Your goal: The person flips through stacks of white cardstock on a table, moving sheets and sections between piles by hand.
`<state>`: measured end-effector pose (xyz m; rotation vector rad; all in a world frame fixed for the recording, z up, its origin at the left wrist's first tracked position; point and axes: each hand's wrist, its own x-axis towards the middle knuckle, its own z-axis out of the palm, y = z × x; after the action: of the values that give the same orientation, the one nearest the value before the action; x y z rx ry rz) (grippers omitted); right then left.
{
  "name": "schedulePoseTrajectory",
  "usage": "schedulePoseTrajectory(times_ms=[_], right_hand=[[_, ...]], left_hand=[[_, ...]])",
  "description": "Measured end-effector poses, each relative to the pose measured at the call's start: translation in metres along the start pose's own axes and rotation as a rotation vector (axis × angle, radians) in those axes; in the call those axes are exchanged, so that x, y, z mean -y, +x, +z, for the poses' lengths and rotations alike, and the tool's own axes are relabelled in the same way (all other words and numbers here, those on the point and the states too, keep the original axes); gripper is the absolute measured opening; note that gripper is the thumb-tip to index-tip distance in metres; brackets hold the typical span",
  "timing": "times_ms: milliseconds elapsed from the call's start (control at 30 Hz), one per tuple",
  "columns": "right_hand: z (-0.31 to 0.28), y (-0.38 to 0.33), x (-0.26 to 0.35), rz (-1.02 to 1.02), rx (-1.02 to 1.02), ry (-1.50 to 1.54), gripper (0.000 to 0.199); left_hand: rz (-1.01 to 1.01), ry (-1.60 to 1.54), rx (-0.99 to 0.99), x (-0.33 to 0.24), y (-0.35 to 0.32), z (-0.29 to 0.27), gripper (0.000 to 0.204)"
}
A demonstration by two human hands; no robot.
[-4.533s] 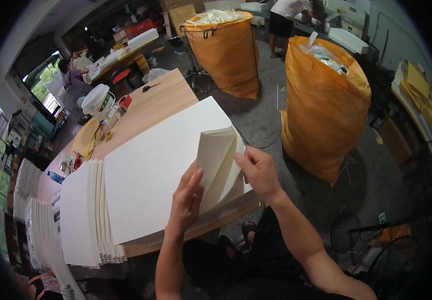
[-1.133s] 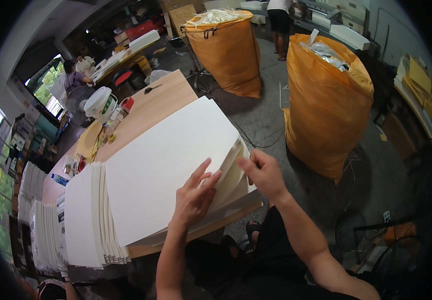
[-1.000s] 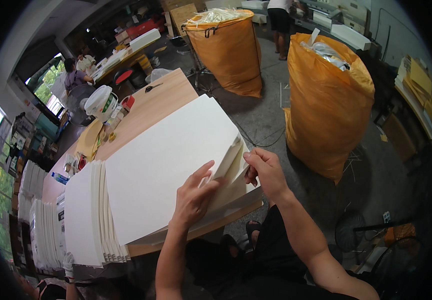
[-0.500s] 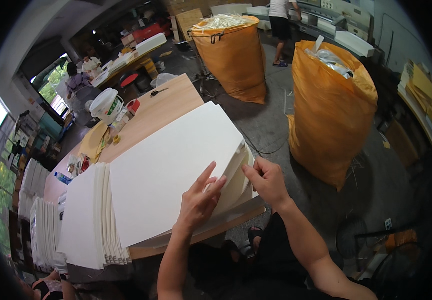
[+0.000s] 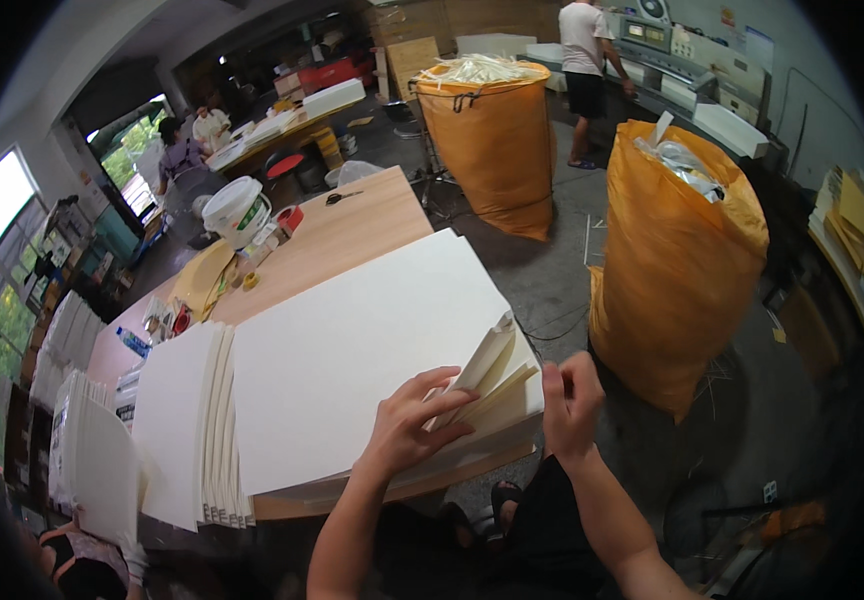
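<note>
Large white sheets (image 5: 362,340) lie in a stack at the near end of the wooden table. At their right corner, several edges (image 5: 492,365) are lifted and curled back, fanned apart. Against these raised edges is my left hand (image 5: 414,418), its fingers and thumb closed round them. My right hand (image 5: 572,408) is just off the stack's right edge, apart from the sheets, with fingers curled in. Whatever it may hold is hidden. Left of the stack lies a second pile of white sheets (image 5: 177,425) with staggered edges.
Two tall orange sacks (image 5: 492,150) (image 5: 687,270) stand beyond and right of the table. On the wooden tabletop (image 5: 362,225) are scissors (image 5: 342,198), a white bucket (image 5: 237,212) and yellow tape (image 5: 251,281). A co-worker (image 5: 77,560) at lower left handles a white sheet. Others work farther back.
My right hand has moved away from the sheet edges, to the right and down. My left fingers, spread before, have closed on the lifted edges. The co-worker's sheet at lower left has come up.
</note>
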<state>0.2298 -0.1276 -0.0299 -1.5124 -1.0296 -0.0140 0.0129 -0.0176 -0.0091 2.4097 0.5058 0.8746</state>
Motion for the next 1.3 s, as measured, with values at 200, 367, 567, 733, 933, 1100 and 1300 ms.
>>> schedulePoseTrajectory(times_ms=[200, 367, 567, 733, 933, 1100, 1300], right_hand=[[0.007, -0.029, -0.001, -0.466, 0.684, -0.3, 0.052], [-0.002, -0.03, -0.013, -0.362, 0.891, -0.387, 0.057], [0.008, -0.038, -0.018, -0.417, 0.723, -0.348, 0.054], [0.009, -0.035, -0.016, -0.361, 0.747, -0.255, 0.05], [-0.02, -0.025, -0.018, -0.268, 0.531, -0.195, 0.031], [-0.032, -0.028, -0.044, 0.11, 0.388, -0.163, 0.035], [-0.045, 0.004, -0.006, 0.005, 0.771, -0.468, 0.039]], left_hand=[[0.135, 0.273, 0.048, 0.019, -0.018, 0.003, 0.054], [0.329, 0.348, 0.083, 0.021, -0.016, 0.015, 0.076], [0.259, 0.308, -0.027, 0.03, -0.022, 0.026, 0.061], [0.23, 0.291, -0.053, 0.032, -0.015, 0.022, 0.056], [0.194, 0.256, -0.004, 0.035, -0.012, 0.025, 0.054], [0.16, 0.253, 0.042, 0.031, -0.012, 0.02, 0.061], [0.087, 0.233, 0.044, 0.022, -0.013, 0.019, 0.074]])
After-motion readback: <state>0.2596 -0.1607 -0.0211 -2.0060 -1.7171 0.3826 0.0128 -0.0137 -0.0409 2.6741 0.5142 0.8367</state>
